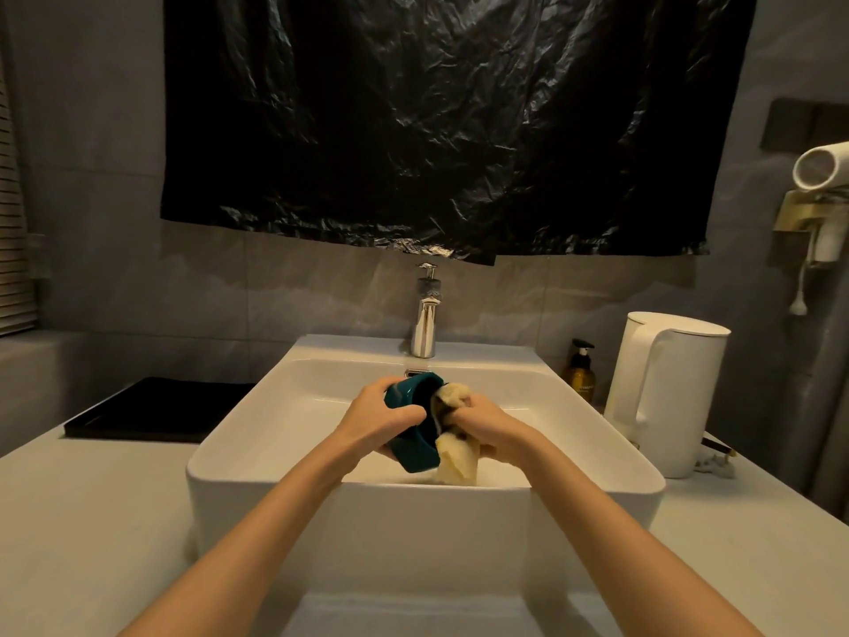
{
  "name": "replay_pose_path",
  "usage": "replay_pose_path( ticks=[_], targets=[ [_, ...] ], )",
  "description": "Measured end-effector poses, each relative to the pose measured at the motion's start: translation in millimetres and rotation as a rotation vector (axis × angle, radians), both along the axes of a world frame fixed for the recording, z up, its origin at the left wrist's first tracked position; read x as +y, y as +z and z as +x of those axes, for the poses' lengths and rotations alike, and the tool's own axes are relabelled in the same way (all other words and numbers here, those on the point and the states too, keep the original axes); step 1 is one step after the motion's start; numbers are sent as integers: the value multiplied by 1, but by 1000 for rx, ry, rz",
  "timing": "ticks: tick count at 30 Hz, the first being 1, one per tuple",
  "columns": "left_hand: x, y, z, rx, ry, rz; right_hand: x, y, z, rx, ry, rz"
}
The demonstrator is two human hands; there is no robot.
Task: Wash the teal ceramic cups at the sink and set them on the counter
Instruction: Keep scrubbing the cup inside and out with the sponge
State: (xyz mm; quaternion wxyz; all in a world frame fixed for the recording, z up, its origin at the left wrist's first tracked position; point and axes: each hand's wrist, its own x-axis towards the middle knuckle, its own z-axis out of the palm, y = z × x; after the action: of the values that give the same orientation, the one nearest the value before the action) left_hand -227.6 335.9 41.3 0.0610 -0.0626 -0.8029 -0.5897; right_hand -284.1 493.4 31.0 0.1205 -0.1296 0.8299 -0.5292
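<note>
Cup: the teal ceramic cup (410, 422) is over the white square sink (257, 452).
Left hand (374, 418): grips the cup.
Right hand (487, 427): rubs with a clutched yellow cloth (455, 457).
Left to do: rinse, then put it on the counter (92, 521).

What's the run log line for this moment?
step: scrubbing | left hand: grips teal cup | right hand: holds yellow cloth at cup mouth | place: over sink

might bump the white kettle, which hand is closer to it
Right. The right hand, gripping the yellow cloth, is left of the white kettle; the left hand, holding the teal cup, is farther left.
</note>
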Motion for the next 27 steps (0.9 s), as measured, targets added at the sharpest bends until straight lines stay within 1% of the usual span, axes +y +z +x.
replay_pose_path(
  ticks=[4, 7, 10, 11, 12, 13, 14, 16, 17, 18, 19, 21, 22, 24, 25, 26, 27],
  targets=[
    [4, -2, -4, 41, 9, 65, -3, -1, 0, 299, -183, -34],
    [5, -3, -8, 91, 152, 45, 0, -1, -2, 513, -329, 0],
    [6, -1, -7, 147, 324, 87, 4, -2, -3, 640, -418, -15],
    [9, 0, -5, 139, 334, 90, 4, -2, -2, 651, -437, -49],
    [13, 2, -3, 86, 310, 129, 4, -1, -2, 670, -459, -56],
    [19, 6, 0, 1, 254, 216, 4, 1, -1, 714, -486, -44],
    [24, 10, 3, -120, 173, 376, 3, 2, -1, 764, -510, -15],
    [30, 20, 7, -374, -40, 842, 3, 3, 0, 837, -546, -16],
    [31, 22, 8, -457, -130, 1059, 3, 3, 0, 863, -551, -36],
    [31, 23, 7, -494, -181, 1202, 3, 3, 1, 888, -552, -49],
    [32, 25, 5, -502, -198, 1284, 3, 3, 1, 906, -550, -55],
    [33, 28, 1, -513, -231, 1407, 4, 2, -2, 916, -531, -60],
    [33, 31, -1, -518, -228, 1507, 3, 1, -3, 911, -521, -63],
    [33, 34, -3, -512, -178, 1639, 2, 0, -4, 908, -487, -57],
    [32, 36, -2, -484, -92, 1584, 1, -1, -4, 946, -462, -18],
    [32, 38, -3, -471, 46, 1416, 0, -1, -1, 988, -432, 47],
    [32, 45, 2, -454, 202, 1342, -2, -1, 1, 1017, -383, 102]
  ],
)
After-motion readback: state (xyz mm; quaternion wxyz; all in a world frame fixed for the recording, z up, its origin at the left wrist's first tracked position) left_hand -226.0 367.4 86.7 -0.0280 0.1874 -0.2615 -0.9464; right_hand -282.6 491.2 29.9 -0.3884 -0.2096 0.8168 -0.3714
